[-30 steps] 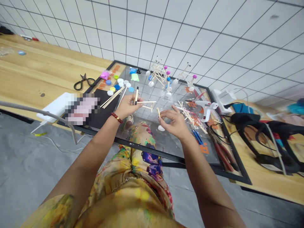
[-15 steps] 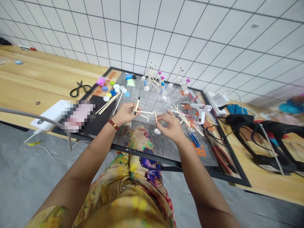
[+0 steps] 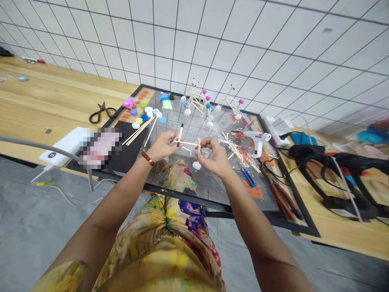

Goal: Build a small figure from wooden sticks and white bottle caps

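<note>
Between my hands is a small frame of pale wooden sticks (image 3: 189,143), with a black-tipped stick standing up at its left end. My left hand (image 3: 164,147) pinches that left end, and a beaded bracelet sits at the wrist. My right hand (image 3: 215,158) is closed with thumb and fingertips on the short stick at the right end. Just below the right fingertips is a white bottle cap (image 3: 197,165); whether it is joined to the frame I cannot tell. Several stick models (image 3: 194,97) with caps and coloured balls stand at the back of the glass board (image 3: 182,186).
Bottle caps (image 3: 148,110) and loose sticks (image 3: 138,132) lie at left, near scissors (image 3: 101,112) and a white power bank (image 3: 63,146). At right are a glue gun (image 3: 257,142), stick scraps (image 3: 238,154), blue tweezers (image 3: 248,177), red-handled pliers (image 3: 284,198) and black straps (image 3: 328,174).
My right hand has shifted slightly left and its fingers have drawn closer together. The stick frame's left end has moved a little right, and the white cap has moved slightly left.
</note>
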`<state>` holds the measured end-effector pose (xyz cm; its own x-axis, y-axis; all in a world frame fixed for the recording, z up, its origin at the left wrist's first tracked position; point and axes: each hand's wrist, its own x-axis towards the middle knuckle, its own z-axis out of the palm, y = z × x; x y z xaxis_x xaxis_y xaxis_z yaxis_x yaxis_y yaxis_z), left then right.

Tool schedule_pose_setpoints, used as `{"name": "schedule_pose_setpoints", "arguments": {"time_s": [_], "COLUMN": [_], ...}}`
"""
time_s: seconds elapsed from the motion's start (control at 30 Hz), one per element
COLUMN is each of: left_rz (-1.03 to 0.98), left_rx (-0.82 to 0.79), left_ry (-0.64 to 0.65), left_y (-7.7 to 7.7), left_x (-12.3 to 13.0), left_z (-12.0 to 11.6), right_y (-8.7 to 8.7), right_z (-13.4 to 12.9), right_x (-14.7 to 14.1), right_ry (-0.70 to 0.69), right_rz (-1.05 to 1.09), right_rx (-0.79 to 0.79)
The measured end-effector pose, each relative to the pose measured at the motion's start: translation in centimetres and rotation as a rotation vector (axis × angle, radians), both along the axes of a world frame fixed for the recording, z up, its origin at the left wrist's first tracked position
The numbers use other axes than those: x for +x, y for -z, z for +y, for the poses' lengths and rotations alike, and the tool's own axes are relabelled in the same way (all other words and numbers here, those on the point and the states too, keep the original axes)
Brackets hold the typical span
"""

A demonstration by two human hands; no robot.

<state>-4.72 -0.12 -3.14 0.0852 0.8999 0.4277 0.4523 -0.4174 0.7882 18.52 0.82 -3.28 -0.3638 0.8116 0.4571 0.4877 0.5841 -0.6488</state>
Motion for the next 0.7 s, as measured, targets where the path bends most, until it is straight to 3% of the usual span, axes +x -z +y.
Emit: {"name": "schedule_pose_setpoints", "arguments": {"time_s": [0.37, 0.7], "left_rz": [-0.060, -0.102], "left_rx": [-0.016, -0.076], "left_ry": [-0.034, -0.042], "left_y": [-0.5, -1.4], "left_x": [0.0, -0.5], "left_z": [0.1, -0.2], "right_y": [-0.3, -0.7], "right_z": [0.1, 0.9], "right_x": [-1.1, -1.4], "right_ry": [0.018, -0.083], "right_rz": [0.118, 0.091], "right_rx": [-0.051, 0.057]}}
